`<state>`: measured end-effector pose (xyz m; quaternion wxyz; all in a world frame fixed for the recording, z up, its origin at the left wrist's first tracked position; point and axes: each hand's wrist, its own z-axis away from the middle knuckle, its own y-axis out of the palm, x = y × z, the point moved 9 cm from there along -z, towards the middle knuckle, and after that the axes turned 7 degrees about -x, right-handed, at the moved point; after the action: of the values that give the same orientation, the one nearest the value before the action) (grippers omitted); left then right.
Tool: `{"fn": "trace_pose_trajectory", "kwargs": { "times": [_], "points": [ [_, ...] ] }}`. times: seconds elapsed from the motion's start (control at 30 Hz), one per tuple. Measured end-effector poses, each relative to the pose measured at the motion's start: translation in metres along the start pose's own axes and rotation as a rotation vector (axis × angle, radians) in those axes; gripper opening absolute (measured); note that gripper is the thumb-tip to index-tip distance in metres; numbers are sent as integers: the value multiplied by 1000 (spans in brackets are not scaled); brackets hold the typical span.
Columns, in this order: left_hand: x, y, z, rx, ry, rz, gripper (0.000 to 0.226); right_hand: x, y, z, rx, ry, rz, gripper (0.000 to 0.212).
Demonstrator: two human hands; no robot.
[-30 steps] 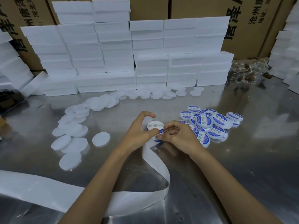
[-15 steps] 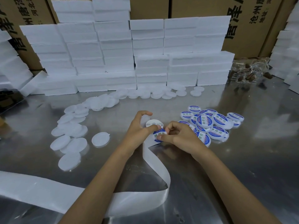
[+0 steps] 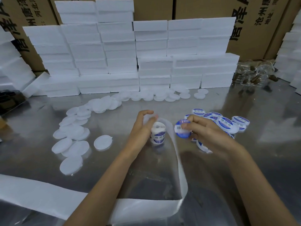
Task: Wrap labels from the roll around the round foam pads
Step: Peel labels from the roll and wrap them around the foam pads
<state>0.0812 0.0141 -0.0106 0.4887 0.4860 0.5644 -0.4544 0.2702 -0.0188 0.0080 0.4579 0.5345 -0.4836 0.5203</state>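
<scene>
A shiny metal table (image 3: 268, 160) carries everything. Left of the hands, plain white round foam pads (image 3: 71, 144) lie scattered, and the trail curves away to a row beyond the hands at the foot of stacked white foam blocks (image 3: 153, 66), which stand on the far side of the table. Just right of the hands, partly under one of them, sits a heap of labelled pads (image 3: 228, 123) with blue-rimmed faces. Nearer than the hands, a white backing strip (image 3: 40, 196) trails across the surface to the left.
</scene>
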Motion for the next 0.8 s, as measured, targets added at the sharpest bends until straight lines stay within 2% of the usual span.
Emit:
{"fn": "trace_pose_trajectory", "kwargs": {
  "times": [0.07, 0.13, 0.23, 0.37, 0.53, 0.8],
  "points": [
    [-10, -6, -1, -44, -28, 179, 19, 6, 0, -1, -62, -8, -128, 26],
    [-22, -10, 1, -52, -37, 344, 32, 11, 7, -1, -99, -45, -141, 24],
    [-33, -9, 9, 3, -44, 485, 54, 18, 31, 1, -60, -137, -77, 28],
    [-40, 1, 22, 124, -117, 593, 60, 23, 42, 5, -95, -182, -76, 24],
    [-41, 24, 36, 279, -186, 624, 67, 28, 38, 6, -202, -213, -97, 23],
    [-38, 33, 41, 294, -202, 569, 74, 23, 36, 5, -259, -206, -68, 30]
  ]
}}
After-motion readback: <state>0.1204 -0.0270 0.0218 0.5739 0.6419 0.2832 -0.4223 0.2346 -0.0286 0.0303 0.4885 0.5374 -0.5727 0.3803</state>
